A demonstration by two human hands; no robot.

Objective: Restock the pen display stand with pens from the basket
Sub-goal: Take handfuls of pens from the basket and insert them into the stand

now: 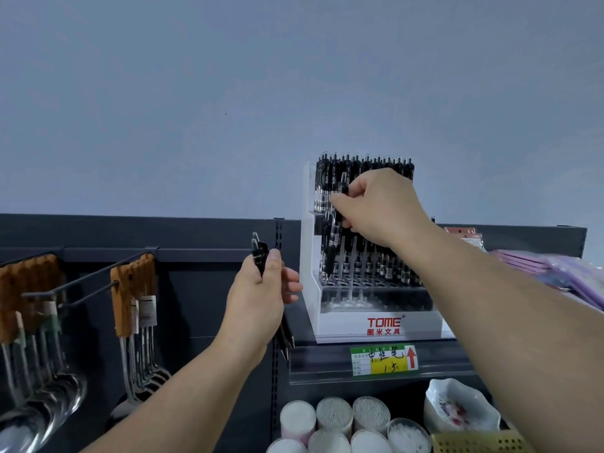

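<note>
Nearest me ran my right forearm, reaching up and away to the pen display stand (pixel 356 322) on the shelf. My right hand (pixel 376 204) pinched one black pen (pixel 334 246) near its clicker end, thumb and curled fingers closed round the barrel. It stood almost upright, tip down, just above the left end of the stand's front row of holes. The coming move, I judged, turned on that: a short drop along the pen's own axis. My left hand (pixel 261 289) was left of the stand, apart from it, fingers wrapped round a few spare pens (pixel 260 253), clickers up. A corner of the yellow basket (pixel 474 444) showed near, low right.
</note>
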